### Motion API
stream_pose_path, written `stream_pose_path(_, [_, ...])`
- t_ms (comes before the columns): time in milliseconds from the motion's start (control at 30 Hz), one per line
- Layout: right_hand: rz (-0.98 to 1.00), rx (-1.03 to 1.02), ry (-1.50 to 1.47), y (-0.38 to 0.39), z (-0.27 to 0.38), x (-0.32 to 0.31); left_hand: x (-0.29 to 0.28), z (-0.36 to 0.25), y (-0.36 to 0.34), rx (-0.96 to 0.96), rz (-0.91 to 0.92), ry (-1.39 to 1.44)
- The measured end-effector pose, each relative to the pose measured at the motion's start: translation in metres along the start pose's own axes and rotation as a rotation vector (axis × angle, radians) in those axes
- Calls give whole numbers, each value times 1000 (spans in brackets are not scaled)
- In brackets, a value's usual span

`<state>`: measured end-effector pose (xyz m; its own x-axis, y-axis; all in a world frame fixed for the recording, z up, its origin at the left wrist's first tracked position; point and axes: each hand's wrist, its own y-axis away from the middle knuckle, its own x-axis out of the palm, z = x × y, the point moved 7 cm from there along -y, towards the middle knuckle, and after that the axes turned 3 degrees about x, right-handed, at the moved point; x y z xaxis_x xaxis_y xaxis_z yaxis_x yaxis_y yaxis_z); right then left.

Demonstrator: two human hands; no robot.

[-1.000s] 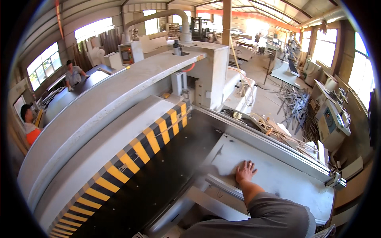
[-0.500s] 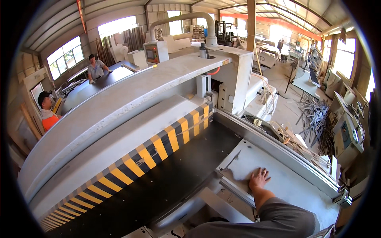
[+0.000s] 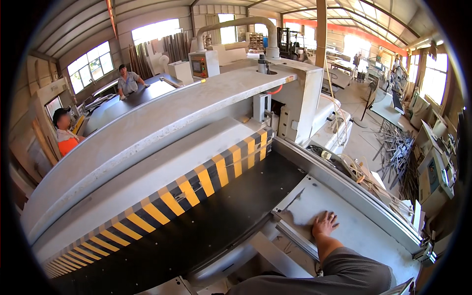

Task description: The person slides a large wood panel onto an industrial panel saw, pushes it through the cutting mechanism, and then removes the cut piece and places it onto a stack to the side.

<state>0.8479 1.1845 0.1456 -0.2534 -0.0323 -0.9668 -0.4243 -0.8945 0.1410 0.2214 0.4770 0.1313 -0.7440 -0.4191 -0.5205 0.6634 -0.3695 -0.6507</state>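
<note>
My right hand [image 3: 325, 224] rests palm down with fingers spread on a pale grey metal side plate [image 3: 368, 231], close to an aluminium rail. To its left is a black machine bed [image 3: 221, 221] with small dots, below a long beam fronted by yellow and black hazard stripes [image 3: 189, 191]. A broad grey crossbeam [image 3: 177, 103] arches above that, joined to an upright housing at the right with a red hose. My left hand is not in view.
Two co-workers [image 3: 129, 83] [image 3: 66, 135] stand at the left, by a dark sheet [image 3: 147, 96]. A duct pipe [image 3: 236, 22] and control box [image 3: 199, 64] rise behind. A pile of metal offcuts [image 3: 393, 152], cables [image 3: 359, 172] and machines [image 3: 435, 167] are at the right.
The surroundings have shifted right in the picture as my view turned left. My right hand stays spread on the plate.
</note>
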Motion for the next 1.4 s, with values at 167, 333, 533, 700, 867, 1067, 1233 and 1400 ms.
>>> stream_pose_path(167, [-11, -4, -6, 4, 1, -2, -17, 0, -3, -26, -68, -31])
stream_pose_path(333, [-30, -14, 1, 3, -7, 1, -22, 6, -7, -107, -108, 44])
stream_pose_path(533, [-29, -38, -7, 3, -17, 8, -14, -3, 0, -22, -254, 175])
stream_pose_path(700, [-83, -78, -13, -12, -7, 30, 46, 4, 35, -128, 6, 778])
stream_pose_path(867, [-128, -21, 74, -18, -17, 39, -77, -161, -47, 134, 266, 1271])
stream_pose_path(1067, [-115, -42, 131, -23, -20, 69, -179, -279, -105, 406, 224, 1506])
stream_pose_path(1233, [-86, -26, 140, -24, -29, 74, -204, -351, -124, 521, 211, 1471])
stream_pose_path(1400, [-107, -43, 138, -30, -30, 80, -208, -400, -147, 639, 128, 1431])
